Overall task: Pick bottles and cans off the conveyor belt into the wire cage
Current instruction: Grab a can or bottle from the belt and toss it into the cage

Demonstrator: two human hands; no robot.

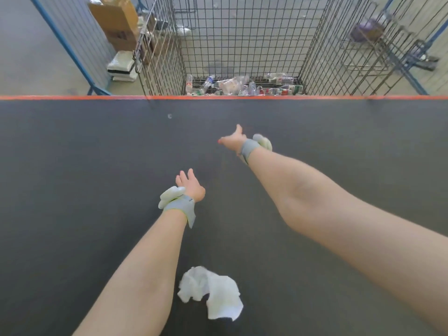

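Left grip [191, 186]: open, empty, over the belt [97, 166].
Right grip [234, 140]: open, empty, nearer the cage [242, 44].
Bottles [240, 86]: in cage bottom.
Risk: I grab the tissue [213, 292] by mistake; no bottle on belt.

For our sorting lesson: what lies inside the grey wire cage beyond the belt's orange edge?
On the floor of the grey wire cage lies a heap of clear plastic bottles. The orange-edged black conveyor belt hides the cage's near part, so anything there is unseen.
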